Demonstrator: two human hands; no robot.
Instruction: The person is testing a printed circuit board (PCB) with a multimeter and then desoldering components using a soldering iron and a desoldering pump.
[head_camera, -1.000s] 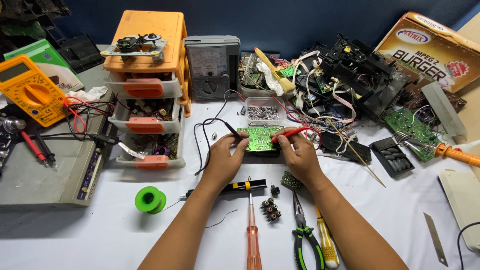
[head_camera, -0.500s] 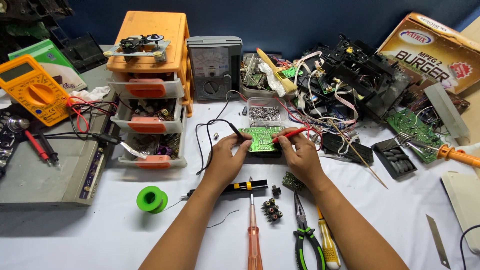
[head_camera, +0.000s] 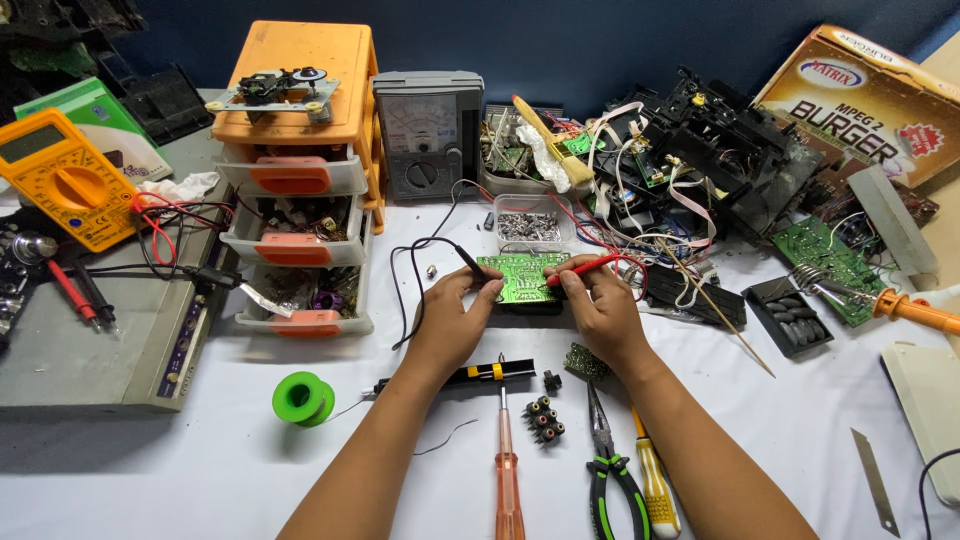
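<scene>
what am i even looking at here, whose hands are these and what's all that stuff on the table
This is one picture from a camera worn on a person's head, looking down at their own two bare hands over a cluttered white table. The left hand holds a black probe and the right hand a red probe, both tips on a small green circuit board. Their wires run back toward a grey dial meter. Around them lie an orange drawer unit, a yellow meter, a green solder spool, pliers, an orange screwdriver and a heap of dismantled electronics.
</scene>
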